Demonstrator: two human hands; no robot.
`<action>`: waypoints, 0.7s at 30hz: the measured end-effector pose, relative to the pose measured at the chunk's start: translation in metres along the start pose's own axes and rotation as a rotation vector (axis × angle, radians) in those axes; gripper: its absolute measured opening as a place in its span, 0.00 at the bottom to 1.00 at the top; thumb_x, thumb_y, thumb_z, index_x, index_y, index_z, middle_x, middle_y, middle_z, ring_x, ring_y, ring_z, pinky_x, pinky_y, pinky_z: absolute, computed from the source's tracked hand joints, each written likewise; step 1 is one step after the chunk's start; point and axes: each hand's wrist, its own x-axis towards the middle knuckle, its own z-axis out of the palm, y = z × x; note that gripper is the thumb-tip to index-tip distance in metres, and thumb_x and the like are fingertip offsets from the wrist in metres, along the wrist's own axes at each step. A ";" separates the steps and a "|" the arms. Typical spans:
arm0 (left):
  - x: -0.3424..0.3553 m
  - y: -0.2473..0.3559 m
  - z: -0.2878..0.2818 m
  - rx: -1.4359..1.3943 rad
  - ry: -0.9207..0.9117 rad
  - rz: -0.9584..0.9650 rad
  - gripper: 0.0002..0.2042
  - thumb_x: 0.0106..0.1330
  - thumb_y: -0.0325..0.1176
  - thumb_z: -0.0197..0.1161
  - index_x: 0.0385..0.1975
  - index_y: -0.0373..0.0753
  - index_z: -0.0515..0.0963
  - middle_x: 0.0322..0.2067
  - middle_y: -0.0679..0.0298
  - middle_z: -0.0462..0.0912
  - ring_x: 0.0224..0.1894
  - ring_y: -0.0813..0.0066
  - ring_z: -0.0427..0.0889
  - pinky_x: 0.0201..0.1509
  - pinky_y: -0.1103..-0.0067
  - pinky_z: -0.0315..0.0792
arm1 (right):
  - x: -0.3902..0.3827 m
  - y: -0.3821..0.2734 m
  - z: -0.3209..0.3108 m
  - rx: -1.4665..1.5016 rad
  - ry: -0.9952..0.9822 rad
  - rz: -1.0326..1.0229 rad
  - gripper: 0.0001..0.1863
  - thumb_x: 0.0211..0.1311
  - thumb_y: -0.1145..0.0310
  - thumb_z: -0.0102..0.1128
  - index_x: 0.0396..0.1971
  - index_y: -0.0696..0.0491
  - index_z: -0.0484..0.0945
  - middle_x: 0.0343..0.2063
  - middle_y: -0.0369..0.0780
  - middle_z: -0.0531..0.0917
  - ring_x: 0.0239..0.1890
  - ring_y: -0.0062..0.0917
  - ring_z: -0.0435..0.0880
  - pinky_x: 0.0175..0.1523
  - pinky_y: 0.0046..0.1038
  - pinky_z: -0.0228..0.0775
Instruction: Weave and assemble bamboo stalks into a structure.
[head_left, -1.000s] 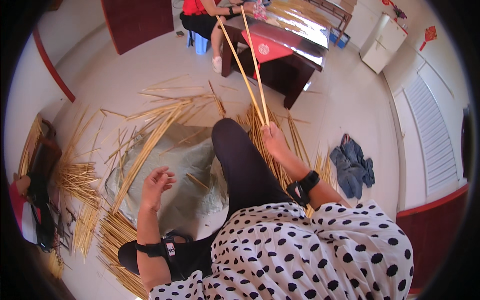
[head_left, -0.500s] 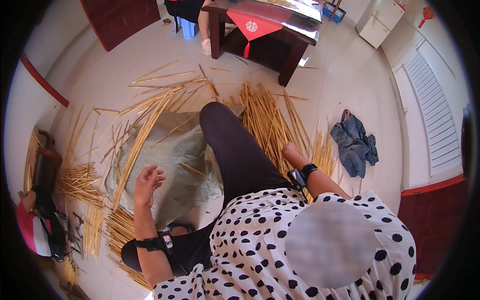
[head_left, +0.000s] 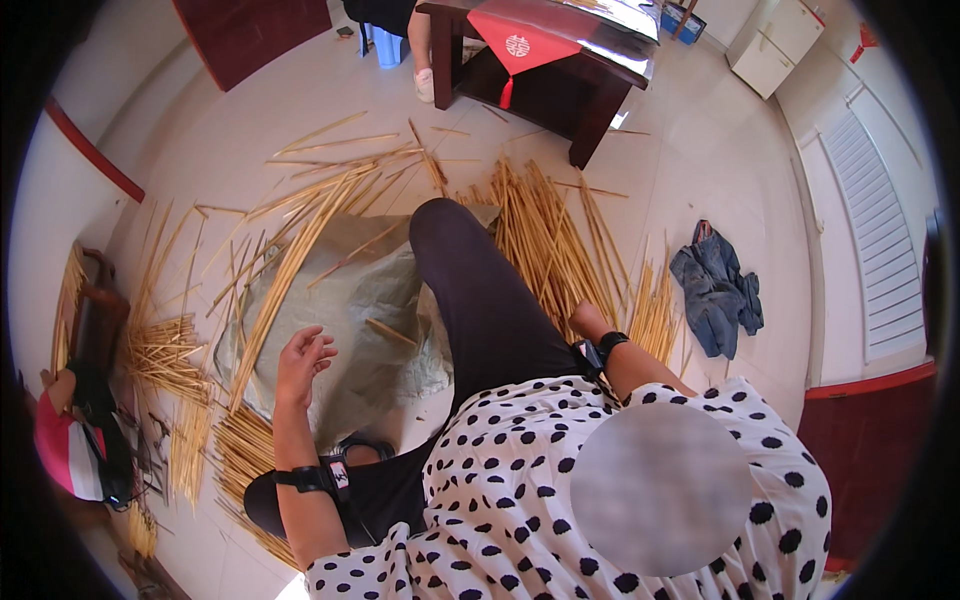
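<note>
My left hand (head_left: 305, 365) hangs over a grey-green plastic sheet (head_left: 345, 290), with its fingers loosely bent and apart and nothing in it. Long yellowish stalks (head_left: 285, 275) lie across the sheet's left side, beside that hand. One short stalk piece (head_left: 390, 332) rests on the sheet, right of the hand. My right hand (head_left: 589, 320) is beside my raised knee, at the near end of a large pile of stalks (head_left: 540, 235). Its fingers are hidden from above, so I cannot see whether they grip a stalk.
More stalks (head_left: 165, 355) lie in heaps at the left and by my folded leg (head_left: 250, 450). Dark blue clothing (head_left: 715, 290) lies on the floor at the right. A dark wooden table (head_left: 592, 135) stands ahead, near another person's leg (head_left: 420, 50). Another person (head_left: 70, 440) is at the far left.
My right hand has drawn slightly nearer to my body and its wrist has turned a little. My left hand stays almost where it was. The whole view has shifted slightly.
</note>
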 end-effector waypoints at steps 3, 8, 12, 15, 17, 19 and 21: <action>0.001 0.007 0.006 0.046 0.012 -0.014 0.17 0.65 0.35 0.55 0.51 0.35 0.69 0.41 0.58 0.79 0.37 0.74 0.80 0.37 0.82 0.72 | 0.038 0.065 0.069 -0.165 -0.157 -0.131 0.15 0.51 0.61 0.55 0.28 0.59 0.80 0.32 0.54 0.81 0.37 0.46 0.80 0.41 0.40 0.72; 0.016 0.006 0.009 0.086 -0.082 0.013 0.18 0.64 0.37 0.57 0.51 0.35 0.69 0.41 0.59 0.79 0.38 0.73 0.80 0.39 0.81 0.73 | 0.049 0.122 0.102 0.110 -0.106 0.170 0.17 0.51 0.56 0.57 0.30 0.57 0.81 0.30 0.49 0.83 0.38 0.42 0.82 0.38 0.40 0.73; 0.001 -0.004 -0.007 0.059 -0.008 0.020 0.19 0.64 0.38 0.57 0.51 0.35 0.69 0.41 0.60 0.79 0.39 0.74 0.79 0.41 0.79 0.72 | 0.025 0.045 0.047 0.196 -0.121 0.070 0.16 0.50 0.58 0.56 0.30 0.56 0.81 0.27 0.49 0.82 0.32 0.44 0.82 0.39 0.41 0.74; 0.010 0.000 0.000 0.060 -0.054 0.001 0.19 0.64 0.39 0.56 0.51 0.35 0.69 0.41 0.61 0.79 0.39 0.75 0.79 0.41 0.80 0.72 | 0.033 0.090 0.057 -0.017 -0.131 -0.149 0.16 0.54 0.59 0.54 0.30 0.57 0.80 0.28 0.52 0.81 0.35 0.46 0.81 0.40 0.42 0.73; 0.003 -0.002 -0.005 0.102 -0.025 0.003 0.19 0.63 0.38 0.57 0.51 0.36 0.70 0.40 0.62 0.79 0.38 0.76 0.79 0.40 0.81 0.71 | 0.025 0.075 0.052 -0.210 -0.257 -0.304 0.20 0.57 0.55 0.50 0.32 0.58 0.80 0.29 0.54 0.81 0.39 0.48 0.80 0.41 0.42 0.73; 0.004 -0.003 -0.007 0.097 -0.020 0.009 0.19 0.62 0.38 0.58 0.51 0.36 0.71 0.39 0.63 0.79 0.38 0.76 0.79 0.40 0.81 0.71 | 0.021 0.089 0.059 -0.178 -0.267 -0.250 0.19 0.56 0.55 0.51 0.32 0.57 0.80 0.29 0.53 0.81 0.39 0.47 0.80 0.41 0.42 0.73; 0.006 -0.006 -0.009 0.103 -0.022 0.010 0.18 0.62 0.37 0.58 0.50 0.37 0.71 0.39 0.63 0.80 0.38 0.77 0.79 0.39 0.81 0.71 | 0.024 0.101 0.073 -0.168 -0.278 -0.216 0.19 0.56 0.55 0.51 0.32 0.56 0.80 0.29 0.53 0.81 0.39 0.47 0.80 0.41 0.41 0.73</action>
